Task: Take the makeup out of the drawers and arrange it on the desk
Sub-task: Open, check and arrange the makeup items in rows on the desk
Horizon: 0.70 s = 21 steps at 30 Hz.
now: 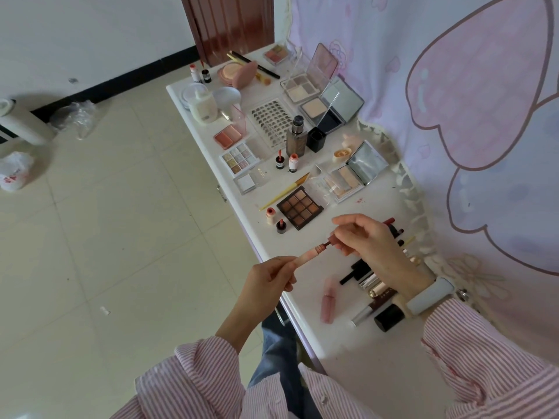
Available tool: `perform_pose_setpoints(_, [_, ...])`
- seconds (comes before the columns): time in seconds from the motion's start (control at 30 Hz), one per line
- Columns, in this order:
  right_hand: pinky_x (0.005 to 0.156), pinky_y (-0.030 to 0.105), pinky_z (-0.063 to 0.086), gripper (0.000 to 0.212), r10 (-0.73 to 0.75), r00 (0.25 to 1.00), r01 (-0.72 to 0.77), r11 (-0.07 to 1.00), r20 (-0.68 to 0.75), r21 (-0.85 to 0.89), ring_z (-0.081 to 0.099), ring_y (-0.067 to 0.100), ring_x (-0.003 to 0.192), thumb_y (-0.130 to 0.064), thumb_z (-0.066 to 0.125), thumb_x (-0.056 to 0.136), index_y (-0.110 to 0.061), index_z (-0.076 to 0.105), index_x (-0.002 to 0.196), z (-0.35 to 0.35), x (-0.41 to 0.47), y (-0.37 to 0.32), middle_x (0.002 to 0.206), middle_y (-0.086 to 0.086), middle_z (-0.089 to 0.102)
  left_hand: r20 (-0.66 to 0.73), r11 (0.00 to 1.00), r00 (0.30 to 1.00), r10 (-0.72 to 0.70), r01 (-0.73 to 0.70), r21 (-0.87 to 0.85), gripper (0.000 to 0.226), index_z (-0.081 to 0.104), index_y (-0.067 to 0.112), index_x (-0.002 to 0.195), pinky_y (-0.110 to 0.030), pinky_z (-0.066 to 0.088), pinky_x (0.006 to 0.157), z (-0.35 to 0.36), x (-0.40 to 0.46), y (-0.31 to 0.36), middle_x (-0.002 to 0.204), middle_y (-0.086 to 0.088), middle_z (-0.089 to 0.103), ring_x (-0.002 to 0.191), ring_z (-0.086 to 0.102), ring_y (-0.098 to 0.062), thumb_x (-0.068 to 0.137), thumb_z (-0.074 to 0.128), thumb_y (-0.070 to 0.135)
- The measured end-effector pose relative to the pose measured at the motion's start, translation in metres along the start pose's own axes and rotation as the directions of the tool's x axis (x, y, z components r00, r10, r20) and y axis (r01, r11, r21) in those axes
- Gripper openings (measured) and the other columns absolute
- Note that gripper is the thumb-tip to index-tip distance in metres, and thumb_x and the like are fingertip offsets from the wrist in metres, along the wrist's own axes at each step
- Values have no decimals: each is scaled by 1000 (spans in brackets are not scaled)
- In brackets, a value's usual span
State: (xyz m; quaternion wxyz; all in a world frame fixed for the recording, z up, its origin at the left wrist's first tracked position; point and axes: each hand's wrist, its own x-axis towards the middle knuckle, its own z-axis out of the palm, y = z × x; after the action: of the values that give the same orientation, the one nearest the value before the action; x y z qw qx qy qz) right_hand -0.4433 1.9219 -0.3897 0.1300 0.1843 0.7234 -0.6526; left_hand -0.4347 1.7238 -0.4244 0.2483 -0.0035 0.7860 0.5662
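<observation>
A person in a pink-striped shirt stands at a white desk [302,261] crowded w/ makeup. The left hand [266,279] grips a pink lip-gloss tube [308,256] by its lower end, held just above the desk's front edge; the right hand [369,240] pinches the tube's dark cap [331,241], fingers curled. A brown eyeshadow palette [300,208] lies just beyond; more tubes lie beneath the right wrist.

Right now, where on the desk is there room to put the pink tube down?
The best bare patch of the desk lies by its front edge, between the brown eyeshadow palette and the pink lip gloss tube. Another runs behind the hands, between the open compact and the lace-edged curtain. The far end and the lipstick row are crowded.
</observation>
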Motion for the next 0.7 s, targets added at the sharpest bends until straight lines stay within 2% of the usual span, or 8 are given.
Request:
perform_pose_setpoints(0.1, [61,15,51,13,-25,996,44,973,88,-227,61,8,67,-4,59,86,-14,64,91,-12,0,-4,81,5,70,73,991,997,12,-21,129,17,64,19,99,-18,50,66,-10,0,-3,68,6,58,61,55,-3,95,48,19])
perform_pose_setpoints(0.17, [59,13,50,10,-34,997,55,948,71,-314,59,-1,60,-6,60,85,-13,65,89,-22,1,-8,80,4,69,121,981,993,1,-25,191,19,65,17,97,-22,51,69,-20,0,-8,71,4,60,64,56,-6,95,47,20])
perform_pose_setpoints(0.23, [59,12,50,9,-46,999,46,947,6,-316,57,-3,57,-9,59,86,-12,66,90,-38,3,-12,76,0,69,102,976,995,-2,-20,215,18,63,22,88,-16,50,66,-33,-2,-16,74,4,63,63,59,-3,95,47,17])
perform_pose_setpoints(0.33, [56,17,50,15,36,992,-36,999,-124,2,58,10,59,-16,54,89,-7,66,90,-60,6,-11,70,3,69,-44,998,997,-59,59,2,12,56,19,93,-20,53,67,-49,-7,-28,89,-2,69,70,67,-9,95,46,12])
perform_pose_setpoints(0.4, [48,16,46,22,169,975,-120,949,-147,293,54,10,53,-23,53,89,-4,65,90,-62,6,-1,62,3,63,-113,980,990,-86,63,-187,10,49,9,102,-25,56,71,-50,-10,-29,98,-2,69,81,69,-16,96,42,13])
perform_pose_setpoints(0.5, [48,16,46,22,271,961,-244,759,48,603,52,9,56,-19,52,83,-3,64,94,-47,5,18,68,3,55,-196,945,977,-82,14,-327,18,47,3,106,-29,55,80,-39,-8,-26,104,0,67,94,67,-13,95,44,16])
perform_pose_setpoints(0.6, [54,19,49,24,232,953,-300,661,194,688,57,13,65,-10,48,81,-3,69,91,-25,4,28,71,4,60,-313,946,942,-117,9,-325,7,58,11,93,-23,49,78,-24,0,-20,92,-2,65,86,63,-10,91,53,17])
perform_pose_setpoints(0.7, [63,24,49,19,177,974,-226,776,140,589,62,17,77,-17,47,88,-8,61,97,-2,5,33,81,3,66,-387,967,917,-96,-6,-256,4,62,13,85,-13,47,70,-10,8,-14,83,-3,65,74,60,-1,87,59,12])
